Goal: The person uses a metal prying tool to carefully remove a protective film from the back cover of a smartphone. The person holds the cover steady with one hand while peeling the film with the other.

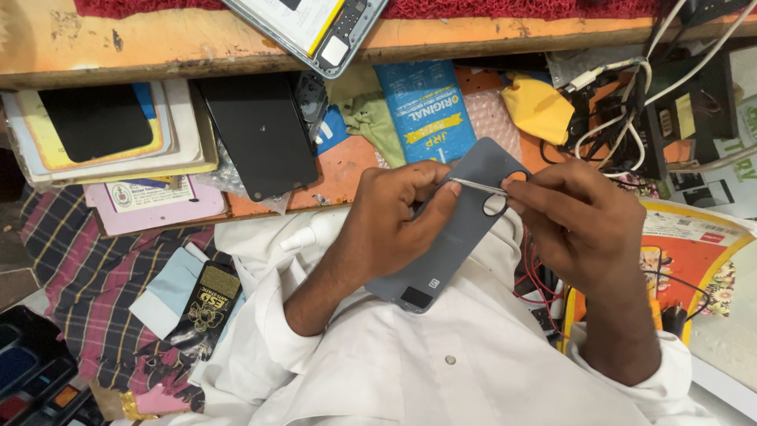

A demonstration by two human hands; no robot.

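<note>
Far left, a stack of papers w/ a black slab (95,120) sat on top, a black phone panel (260,134) just beside it on the orange bench (347,170), and a black anti-static pouch (206,304) lay lower down on the checked cloth (87,260). The left hand (390,217) was closed around the grey phone back cover (457,225), thumb pressing across its face, cover held tilted over the lap against the white shirt (410,363), between both hands. At the cover's upper end were two round camera cut-outs (495,205). The right hand (579,225) was pinched shut on thin metal tweezers (479,187), tips lying across the cover near the left thumb. Risk, as I judged it: tips could skid off & scratch the cover finish or jab the thumb, since thumb sat right at the tip. Cover was unsupported in mid-air, so extra push could flex or crack it around the cut-outs, weakest spot. Whatever small bit the tweezers worked on was too small to tell; if one came loose it'd prob vanish into shirt folds or clutter. Further right, the red wires (530,276) by the wrist & the white cables (623,110) near a yellow cloth (538,106) could snag the right sleeve. Above, an opened phone (311,28) overhung the shelf edge, so a bump could've dropped it.
</note>
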